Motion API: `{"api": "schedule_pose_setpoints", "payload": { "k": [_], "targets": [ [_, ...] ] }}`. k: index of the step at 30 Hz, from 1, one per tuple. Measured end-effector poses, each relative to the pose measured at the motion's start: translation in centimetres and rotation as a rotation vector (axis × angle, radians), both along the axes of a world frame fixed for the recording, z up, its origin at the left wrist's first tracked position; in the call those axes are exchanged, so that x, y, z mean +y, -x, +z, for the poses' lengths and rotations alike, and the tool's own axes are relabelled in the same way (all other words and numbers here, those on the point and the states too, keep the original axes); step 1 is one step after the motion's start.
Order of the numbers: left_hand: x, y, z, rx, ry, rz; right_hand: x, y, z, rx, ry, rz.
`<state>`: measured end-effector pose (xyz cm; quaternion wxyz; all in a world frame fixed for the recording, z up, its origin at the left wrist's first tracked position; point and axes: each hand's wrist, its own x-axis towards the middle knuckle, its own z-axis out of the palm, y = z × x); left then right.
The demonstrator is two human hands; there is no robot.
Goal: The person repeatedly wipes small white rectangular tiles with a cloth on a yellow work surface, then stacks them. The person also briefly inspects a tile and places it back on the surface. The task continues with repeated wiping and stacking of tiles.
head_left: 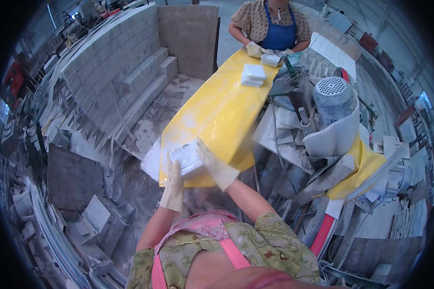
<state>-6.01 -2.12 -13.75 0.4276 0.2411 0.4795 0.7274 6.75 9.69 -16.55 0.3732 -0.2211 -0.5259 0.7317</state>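
Observation:
Between my two gloved hands is a stack of white square tiles (188, 159), held over the near end of a table covered in yellow sheeting (212, 115). My left hand (174, 176), in a pale cream glove, presses against the stack's left side. On its right side my right hand (212, 161), gloved alike, grips the edge. Farther up the table sits another small stack of white tiles (253, 75). At the far end a person in a blue apron (279, 36) has gloved hands on a white block (271, 59).
To the right of the table stands a machine with a dusty cylindrical motor (332, 94) and a curved white guard (335, 135). Long pale slabs (111, 72) form a wall at the left. Boards and offcuts (91, 216) clutter the floor at lower left.

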Motion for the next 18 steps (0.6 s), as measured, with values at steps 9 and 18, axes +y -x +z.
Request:
{"api": "schedule_pose_setpoints", "payload": {
  "k": [9,18],
  "targets": [
    [-0.3,-2.1,2.7,0.023,0.151,0.013,-0.4,0.1,0.1,-0.036,-0.063,-0.025],
    [0.3,2.1,6.9,0.775,0.264,-0.19,-0.3,-0.3,-0.5,-0.151,-0.314,-0.115]
  ]
}}
